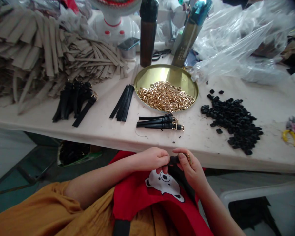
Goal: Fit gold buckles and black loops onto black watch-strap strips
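Note:
My left hand point(154, 159) and my right hand point(189, 167) meet just below the table's front edge, over a red apron with a bear print point(162, 193). Both are closed on a short black strap point(174, 160); a gold buckle glints at my right fingertips. On the table right above lie three finished black straps with gold buckles point(159, 122). Behind them sits a round gold tray point(179, 77) holding a heap of gold buckles point(165, 95). To its left lies a small bundle of plain black strips point(123, 102).
A pile of small black loops point(232, 119) lies at the right. Buckled black straps point(75, 100) lie at the left, below stacked beige strips point(39, 49). Bottles point(147, 32), scissors, a white fan base and clear plastic bags point(238, 42) stand behind. Yellow-handled pliers point(291, 136) are far right.

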Demonstrator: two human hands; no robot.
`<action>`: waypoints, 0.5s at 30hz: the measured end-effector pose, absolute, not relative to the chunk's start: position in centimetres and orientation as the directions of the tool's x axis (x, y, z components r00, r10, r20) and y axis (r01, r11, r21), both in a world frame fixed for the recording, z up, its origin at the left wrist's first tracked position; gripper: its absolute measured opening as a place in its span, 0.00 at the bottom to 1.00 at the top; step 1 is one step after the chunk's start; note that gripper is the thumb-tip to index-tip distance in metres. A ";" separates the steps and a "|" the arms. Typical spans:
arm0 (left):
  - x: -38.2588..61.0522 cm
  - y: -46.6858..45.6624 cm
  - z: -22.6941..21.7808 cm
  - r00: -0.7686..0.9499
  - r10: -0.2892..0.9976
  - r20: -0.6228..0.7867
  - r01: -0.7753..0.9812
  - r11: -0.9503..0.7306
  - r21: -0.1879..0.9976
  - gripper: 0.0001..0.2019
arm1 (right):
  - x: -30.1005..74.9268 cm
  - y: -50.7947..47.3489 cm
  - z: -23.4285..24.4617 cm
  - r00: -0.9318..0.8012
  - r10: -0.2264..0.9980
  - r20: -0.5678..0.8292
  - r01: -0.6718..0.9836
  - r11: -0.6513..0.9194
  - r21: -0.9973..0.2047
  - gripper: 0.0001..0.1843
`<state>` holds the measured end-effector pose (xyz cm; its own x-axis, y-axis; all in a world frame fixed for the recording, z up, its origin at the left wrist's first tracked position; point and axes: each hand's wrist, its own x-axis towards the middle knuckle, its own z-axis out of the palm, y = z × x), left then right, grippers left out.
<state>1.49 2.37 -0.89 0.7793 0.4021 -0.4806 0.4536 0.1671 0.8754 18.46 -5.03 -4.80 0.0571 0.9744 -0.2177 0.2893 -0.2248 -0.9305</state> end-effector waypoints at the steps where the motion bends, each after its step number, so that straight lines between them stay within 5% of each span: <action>1: 1.4 2.4 -0.8 0.784 0.393 -0.481 0.449 0.176 0.876 0.15 | 18.4 -5.0 -4.8 0.056 0.971 -0.234 0.257 -0.241 -0.936 0.15; 9: 2.1 2.1 -2.6 0.736 0.490 -0.468 0.456 0.152 0.877 0.19 | 18.1 -5.3 -4.9 0.086 0.972 -0.218 0.222 -0.232 -0.947 0.15; 15: 2.1 2.0 -1.9 0.760 0.439 -0.480 0.444 0.189 0.876 0.10 | 17.0 -5.3 -5.4 0.262 0.950 -0.171 0.271 -0.242 -0.932 0.16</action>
